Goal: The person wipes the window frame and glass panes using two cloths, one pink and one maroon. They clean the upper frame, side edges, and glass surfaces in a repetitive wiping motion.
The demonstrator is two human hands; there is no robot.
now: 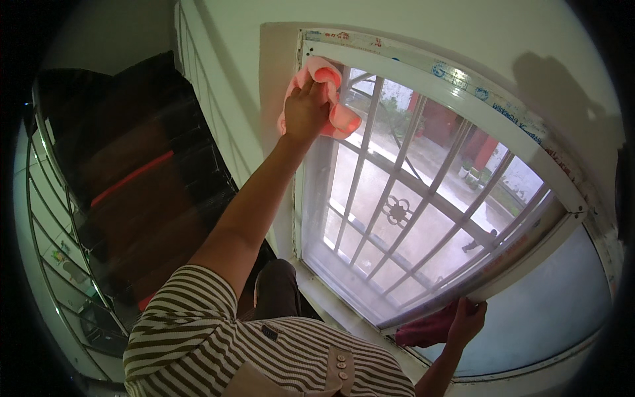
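My left hand is stretched up to the window's upper left corner, its fingers closed on a crumpled pink cloth. That cloth lies against the white window frame and partly covers the left side post. Lower right, my right hand is at the edge of the sliding sash, with a dark red cloth bunched in it. Part of the right hand's grip is hidden by the cloth and the sash. Between the two hands is the glass with metal bars behind it.
A cloudy pane fills the window's right side. Below the frame runs a narrow sill. To my left, dark stairs with red strips drop beside a curved metal railing. Outside are paving and plants.
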